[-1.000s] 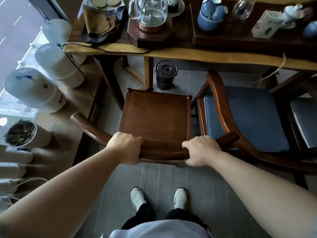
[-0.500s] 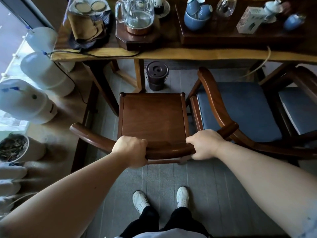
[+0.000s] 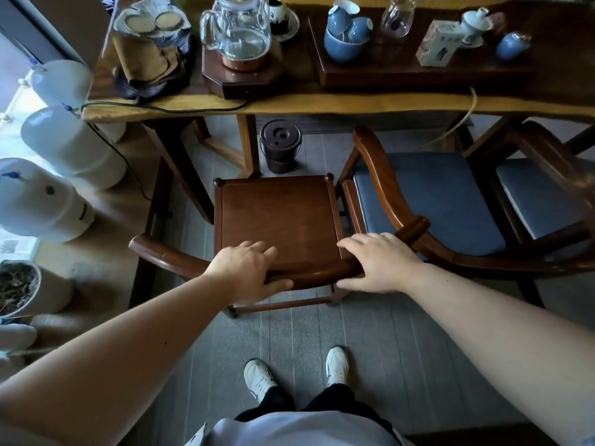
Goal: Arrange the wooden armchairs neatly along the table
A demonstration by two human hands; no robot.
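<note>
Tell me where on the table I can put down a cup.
Bare patch: the pale front edge of the table, between the kettle base and the dark tray. Behind it is crowded: folded cloths, glass kettle, blue cups.

Left hand [image 3: 249, 273]: fingers spread, resting on the chair [image 3: 278, 220] back rail.
Right hand [image 3: 375, 263]: fingers loose on the same rail.
Table [image 3: 322, 104]: just beyond the seat.
</note>
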